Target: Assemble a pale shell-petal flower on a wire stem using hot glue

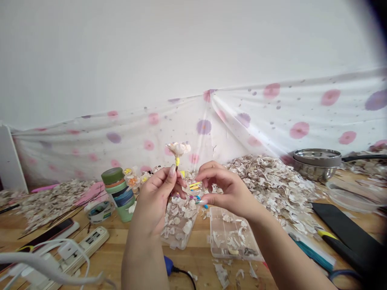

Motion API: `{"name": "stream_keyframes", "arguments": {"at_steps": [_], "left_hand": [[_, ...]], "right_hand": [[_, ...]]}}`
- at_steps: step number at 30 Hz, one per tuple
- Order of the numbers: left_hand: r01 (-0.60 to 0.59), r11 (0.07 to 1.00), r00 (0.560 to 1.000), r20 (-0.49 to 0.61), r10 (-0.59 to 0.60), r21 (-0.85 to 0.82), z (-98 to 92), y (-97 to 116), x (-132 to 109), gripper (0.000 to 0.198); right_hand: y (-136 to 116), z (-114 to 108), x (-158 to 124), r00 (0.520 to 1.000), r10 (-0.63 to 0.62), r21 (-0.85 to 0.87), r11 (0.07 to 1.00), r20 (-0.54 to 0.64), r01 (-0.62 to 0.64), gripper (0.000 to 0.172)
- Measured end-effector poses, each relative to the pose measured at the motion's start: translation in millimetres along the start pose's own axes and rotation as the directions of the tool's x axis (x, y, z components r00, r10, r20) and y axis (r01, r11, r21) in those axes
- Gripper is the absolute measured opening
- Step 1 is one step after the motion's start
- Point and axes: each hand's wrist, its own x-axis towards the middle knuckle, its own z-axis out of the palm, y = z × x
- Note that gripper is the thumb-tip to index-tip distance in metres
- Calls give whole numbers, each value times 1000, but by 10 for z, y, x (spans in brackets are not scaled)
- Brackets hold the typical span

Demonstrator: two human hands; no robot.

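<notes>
The wooden tabletop (127,257) fills the lower part of the view. Heaps of pale shell flakes (272,181) lie across it from 9 o'clock round to 3 o'clock, the largest at 3 o'clock; a steel bowl (316,163) stands behind that heap at 2 o'clock. A clear compartment box (229,235) with a few flakes lies at 5 o'clock, just beside a fuller clear tray (181,225) at 6 o'clock. A green bottle (119,193) stands at 9 o'clock of the hands, with small finished flowers (133,179) just behind it.

At centre the left hand (157,197) has its grip closed, thumb and forefinger pinching the short stem of a shell flower (179,149), held upright at 12 o'clock above the knuckles. The right hand (225,189) is near, at 3 o'clock of the stem, its grip narrow; whether it holds a flake I cannot tell.

The bloom looks largely built, with several petals seated over a yellow base; a few flowers appear done, and the heaps suggest much material left; whether this one lacks petals is unclear.
</notes>
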Motion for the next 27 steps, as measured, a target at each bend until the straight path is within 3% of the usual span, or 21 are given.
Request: {"name": "stream_keyframes", "arguments": {"at_steps": [3, 7, 11, 14, 19, 27], "left_hand": [[-7, 1000, 1000, 17, 7, 30, -12, 3, -14, 38], [-4, 998, 999, 52, 1, 56, -33, 4, -11, 35], [-9, 988, 998, 68, -1, 153, -53, -11, -5, 33], [-45, 945, 998, -21, 54, 324, -40, -28, -28, 33], [-17, 723, 982, -124, 141, 691, 43, -23, -132, 37], [4, 639, 993, -77, 86, 769, 104, 8, -197, 36]], "right_hand": [[-19, 61, 2, 988, -157, -196, 969, -9, 152, 14], [-47, 88, 15, 972, -234, -235, 946, -24, 222, 2], [-57, 65, 14, 982, -174, -158, 974, -77, 160, 4], [-73, 44, 10, 981, -77, -78, 995, -178, 64, 6], [-91, -6, 17, 956, 26, -68, 996, -293, -48, 8], [-79, -53, 20, 942, -8, -159, 986, -336, -48, 3]]}}
